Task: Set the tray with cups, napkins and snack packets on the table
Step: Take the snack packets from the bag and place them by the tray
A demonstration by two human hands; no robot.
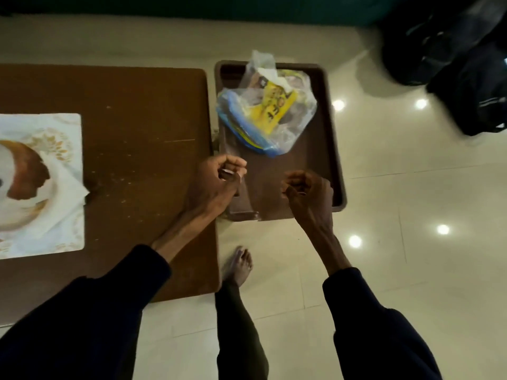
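Observation:
A dark brown tray [326, 149] sits just past the right edge of the brown table [142, 127], over the pale floor. On its far half lies a clear plastic bag of snack packets [269, 111], yellow and blue. My left hand [216, 182] is curled at the tray's near left rim, with a thin shiny bit between its fingers. My right hand [307, 193] is a closed fist over the tray's near right part; nothing shows in it. On the table's left, a white floral mat [65, 127] carries a brown-and-white cup [22, 174] and a white napkin [65, 193].
Glossy cream floor tiles [411, 215] spread to the right and below. Dark bags [461, 58] lie on the floor at the far right. My bare foot [238, 267] stands beside the table's near right corner. Crumbs dot the tabletop.

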